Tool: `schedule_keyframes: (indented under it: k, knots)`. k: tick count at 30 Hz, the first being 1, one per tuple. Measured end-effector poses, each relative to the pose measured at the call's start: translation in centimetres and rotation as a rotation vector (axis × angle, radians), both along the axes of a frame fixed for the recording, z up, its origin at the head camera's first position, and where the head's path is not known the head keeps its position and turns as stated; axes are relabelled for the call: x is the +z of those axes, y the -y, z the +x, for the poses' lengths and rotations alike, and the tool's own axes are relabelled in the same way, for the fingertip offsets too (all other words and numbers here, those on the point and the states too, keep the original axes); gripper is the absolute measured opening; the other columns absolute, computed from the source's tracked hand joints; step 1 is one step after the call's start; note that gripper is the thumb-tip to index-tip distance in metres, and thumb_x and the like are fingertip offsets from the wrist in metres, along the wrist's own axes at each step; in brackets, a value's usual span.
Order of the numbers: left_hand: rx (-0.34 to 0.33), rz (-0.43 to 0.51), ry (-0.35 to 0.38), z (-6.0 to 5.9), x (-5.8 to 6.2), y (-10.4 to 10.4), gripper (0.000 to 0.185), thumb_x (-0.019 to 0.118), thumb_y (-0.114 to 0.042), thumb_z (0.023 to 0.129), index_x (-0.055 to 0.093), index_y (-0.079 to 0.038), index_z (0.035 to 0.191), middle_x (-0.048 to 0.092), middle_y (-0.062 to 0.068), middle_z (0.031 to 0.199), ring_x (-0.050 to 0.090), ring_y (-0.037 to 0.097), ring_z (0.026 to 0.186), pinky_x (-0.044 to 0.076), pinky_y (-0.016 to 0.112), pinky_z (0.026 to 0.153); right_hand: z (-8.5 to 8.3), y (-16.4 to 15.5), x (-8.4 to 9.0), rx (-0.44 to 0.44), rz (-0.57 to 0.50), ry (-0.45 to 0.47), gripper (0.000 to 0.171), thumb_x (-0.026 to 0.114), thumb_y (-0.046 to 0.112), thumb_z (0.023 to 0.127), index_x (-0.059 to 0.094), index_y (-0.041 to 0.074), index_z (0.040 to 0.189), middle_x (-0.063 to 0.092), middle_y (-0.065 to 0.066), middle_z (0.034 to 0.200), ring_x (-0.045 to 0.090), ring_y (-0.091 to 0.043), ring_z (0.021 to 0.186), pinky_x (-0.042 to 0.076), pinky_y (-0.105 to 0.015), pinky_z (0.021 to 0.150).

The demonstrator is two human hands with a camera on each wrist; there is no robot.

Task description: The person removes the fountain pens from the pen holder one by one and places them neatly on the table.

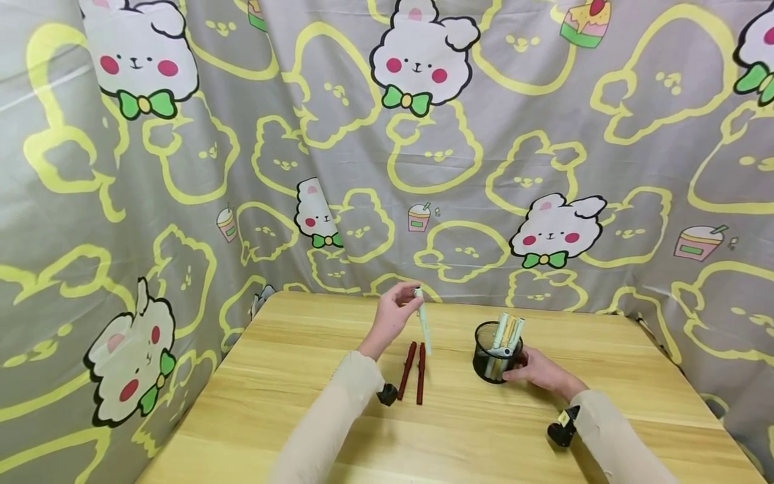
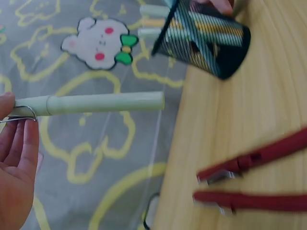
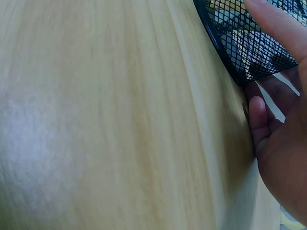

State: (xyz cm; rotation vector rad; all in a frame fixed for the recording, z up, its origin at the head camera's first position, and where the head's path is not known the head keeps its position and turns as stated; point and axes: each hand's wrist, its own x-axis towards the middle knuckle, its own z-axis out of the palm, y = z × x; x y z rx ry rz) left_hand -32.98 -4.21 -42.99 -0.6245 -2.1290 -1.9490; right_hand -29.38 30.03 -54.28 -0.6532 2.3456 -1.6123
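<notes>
My left hand (image 1: 394,314) pinches a pale green pen (image 2: 105,102) near its clip end and holds it above the table, its other end pointing down. Two dark red pens (image 1: 420,376) with metal clips lie side by side below that hand. To the right stands a black mesh pen holder (image 1: 481,365), upright, with several pale green and yellow pens (image 1: 509,329) and something with a dark round part inside. My right hand (image 1: 541,371) grips the holder low on its right side, thumb across the mesh in the right wrist view and other fingers partly hidden behind.
The wooden table (image 1: 508,437) runs back to a grey curtain (image 1: 363,168) printed with cartoon animals, which hangs along the far and left sides. Small black devices (image 1: 562,430) are strapped at both wrists.
</notes>
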Motion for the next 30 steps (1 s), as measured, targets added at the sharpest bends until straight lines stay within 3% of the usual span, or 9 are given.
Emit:
schedule_keyframes:
  k: [4, 9, 13, 18, 25, 30]
  knots:
    - [0.025, -0.009, 0.025, -0.3, -0.7, 1.8, 0.027, 0.068, -0.010, 0.088, 0.063, -0.005, 0.114, 0.066, 0.008, 0.095, 0.062, 0.018, 0.085, 0.054, 0.029, 0.074, 0.0, 0.0, 0.2, 0.003, -0.007, 0.004, 0.063, 0.074, 0.007, 0.080, 0.042, -0.013, 0.130, 0.051, -0.030, 0.125, 0.049, -0.038, 0.114, 0.041, -0.017, 0.089]
    - [0.019, -0.019, 0.107, -0.3, -1.4, 3.6, 0.028, 0.067, -0.007, 0.088, 0.062, -0.001, 0.115, 0.064, 0.010, 0.095, 0.061, 0.016, 0.082, 0.054, 0.036, 0.078, -0.1, 0.0, 0.2, 0.002, -0.010, 0.009, 0.064, 0.074, 0.007, 0.080, 0.041, -0.013, 0.131, 0.051, -0.031, 0.126, 0.051, -0.033, 0.114, 0.041, -0.017, 0.090]
    - [-0.007, -0.054, 0.159, 0.6, -0.9, 4.6, 0.029, 0.065, -0.004, 0.089, 0.059, 0.003, 0.117, 0.063, 0.016, 0.098, 0.060, 0.016, 0.083, 0.052, 0.047, 0.083, 0.0, 0.0, 0.2, 0.007, -0.013, 0.005, 0.065, 0.074, 0.007, 0.080, 0.041, -0.014, 0.132, 0.049, -0.032, 0.127, 0.052, -0.026, 0.113, 0.041, -0.018, 0.090]
    - [-0.019, -0.153, 0.182, 1.2, -0.6, 5.2, 0.029, 0.063, -0.003, 0.090, 0.058, 0.005, 0.118, 0.063, 0.019, 0.100, 0.061, 0.021, 0.085, 0.051, 0.050, 0.082, 0.1, 0.1, 0.1, 0.014, -0.019, 0.004, 0.065, 0.074, 0.007, 0.081, 0.040, -0.014, 0.132, 0.049, -0.032, 0.127, 0.053, -0.019, 0.110, 0.041, -0.017, 0.090]
    - [0.006, -0.165, 0.254, -0.6, -3.8, 6.1, 0.028, 0.066, -0.004, 0.088, 0.061, 0.003, 0.115, 0.064, 0.013, 0.096, 0.060, 0.016, 0.082, 0.053, 0.046, 0.080, 0.1, 0.1, 0.0, 0.018, -0.017, -0.002, 0.064, 0.074, 0.007, 0.081, 0.040, -0.014, 0.132, 0.049, -0.032, 0.127, 0.053, -0.018, 0.110, 0.041, -0.017, 0.090]
    - [0.002, -0.222, 0.278, -1.0, -5.0, 6.4, 0.027, 0.067, -0.005, 0.088, 0.062, 0.002, 0.114, 0.063, 0.012, 0.092, 0.061, 0.017, 0.080, 0.054, 0.041, 0.078, 0.0, -0.1, 0.0, 0.014, -0.014, -0.002, 0.064, 0.074, 0.008, 0.081, 0.040, -0.014, 0.132, 0.049, -0.031, 0.127, 0.052, -0.017, 0.110, 0.040, -0.017, 0.090]
